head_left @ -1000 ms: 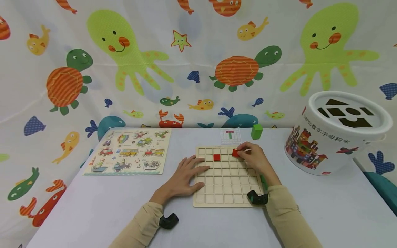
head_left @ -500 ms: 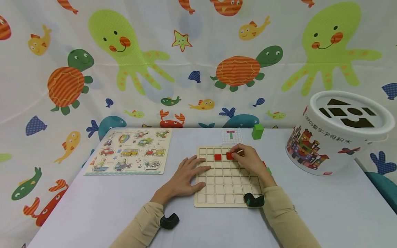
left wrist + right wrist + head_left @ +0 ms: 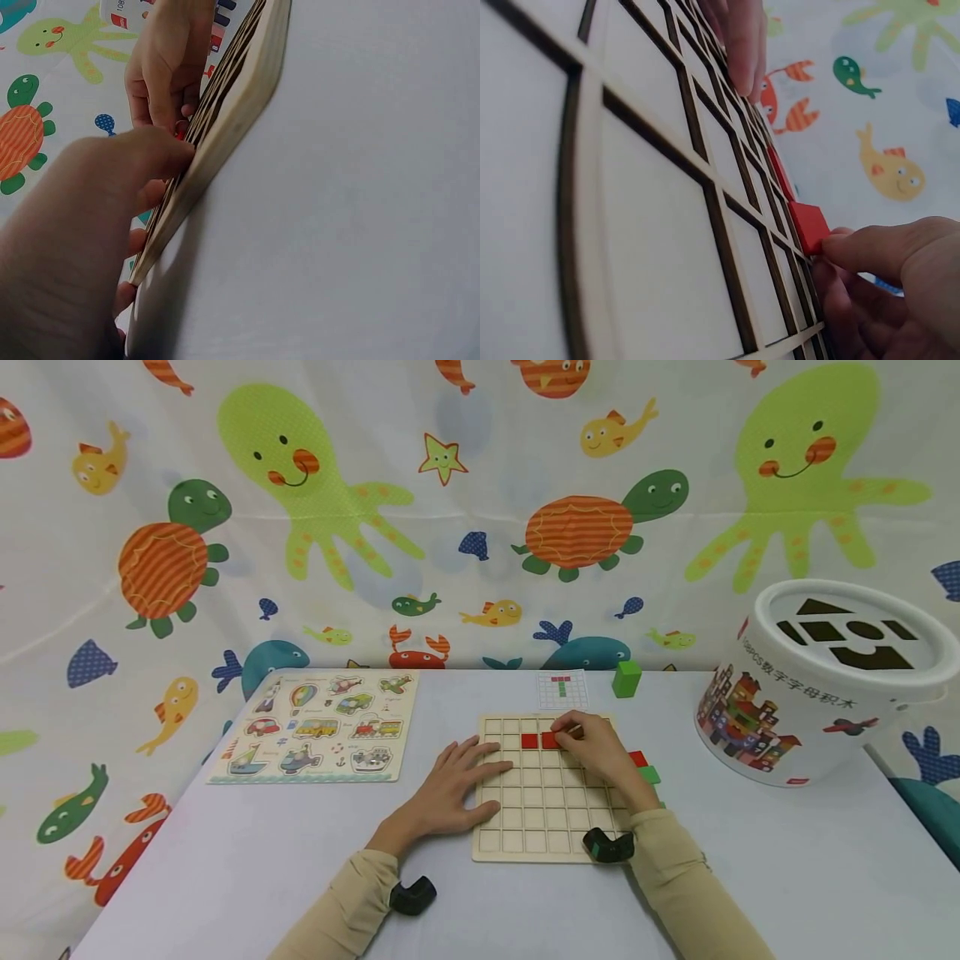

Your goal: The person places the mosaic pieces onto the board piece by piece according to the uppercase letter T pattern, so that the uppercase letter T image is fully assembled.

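Observation:
A pale wooden grid board [image 3: 534,820] lies on the table before me. My left hand [image 3: 444,795] rests on its left edge, fingers spread; in the left wrist view the thumb touches the board's rim. One red square tile [image 3: 529,741] sits in a cell of the second row from the far side. My right hand [image 3: 598,753] pinches a second red tile [image 3: 810,227] between thumb and fingers, just right of the first. In the right wrist view this tile is tilted over the grid, partly covered by the fingertips.
Behind the board lie a small pattern card [image 3: 562,690] with a red and green T and a green block [image 3: 626,679]. Loose red [image 3: 638,758] and green tiles [image 3: 649,774] are partly hidden by the right arm. A picture puzzle [image 3: 315,727] lies left; a white bucket [image 3: 806,718] stands right.
My right hand has moved left over the board, bringing the pinched red tile beside the placed one. Loose tiles have come into view behind the right forearm. The left hand stays on the board.

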`<state>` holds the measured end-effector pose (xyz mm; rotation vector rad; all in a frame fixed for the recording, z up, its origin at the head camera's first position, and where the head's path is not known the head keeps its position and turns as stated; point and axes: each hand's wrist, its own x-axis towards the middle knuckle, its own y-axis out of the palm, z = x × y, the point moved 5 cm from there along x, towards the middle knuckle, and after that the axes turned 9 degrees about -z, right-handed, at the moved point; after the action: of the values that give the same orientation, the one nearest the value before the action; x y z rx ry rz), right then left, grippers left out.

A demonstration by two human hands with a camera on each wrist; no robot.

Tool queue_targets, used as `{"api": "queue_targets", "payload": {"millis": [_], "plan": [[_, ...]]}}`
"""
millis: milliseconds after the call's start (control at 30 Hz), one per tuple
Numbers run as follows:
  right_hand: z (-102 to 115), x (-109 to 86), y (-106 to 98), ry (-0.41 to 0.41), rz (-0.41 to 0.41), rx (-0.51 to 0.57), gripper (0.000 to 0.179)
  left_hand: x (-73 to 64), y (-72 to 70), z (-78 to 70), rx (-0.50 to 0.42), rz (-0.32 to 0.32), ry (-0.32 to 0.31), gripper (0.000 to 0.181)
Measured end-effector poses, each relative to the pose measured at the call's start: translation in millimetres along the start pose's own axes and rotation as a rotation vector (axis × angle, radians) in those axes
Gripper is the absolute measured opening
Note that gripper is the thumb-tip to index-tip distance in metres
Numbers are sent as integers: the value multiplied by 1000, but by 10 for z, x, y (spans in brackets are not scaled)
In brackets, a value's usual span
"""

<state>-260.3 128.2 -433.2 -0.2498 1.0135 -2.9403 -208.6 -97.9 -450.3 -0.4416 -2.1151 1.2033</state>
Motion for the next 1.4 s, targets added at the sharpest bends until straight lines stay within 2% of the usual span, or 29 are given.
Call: {"api": "queue_targets", "payload": {"millis": [267, 667, 767, 1000, 1267, 1400], "plan": [[19, 12, 33, 14, -1, -28, 13, -4, -21, -14, 0, -7, 8, 53], [68, -4, 48, -56, 8, -59, 14, -13, -21, -1, 9, -6, 1, 53], [66, 5, 37, -41, 6, -41, 14, -11, -25, 1, 6, -5, -1, 53], [76, 12, -97, -7, -16, 39, 16, 11, -40, 6, 4, -10, 5, 53], [66, -37, -304, -32, -54, -7, 14, 3, -35, 3, 2, -18, 20, 53], [41, -96, -386, -28, -42, -26, 15, -4, -23, -3, -4, -10, 22, 53]]}}
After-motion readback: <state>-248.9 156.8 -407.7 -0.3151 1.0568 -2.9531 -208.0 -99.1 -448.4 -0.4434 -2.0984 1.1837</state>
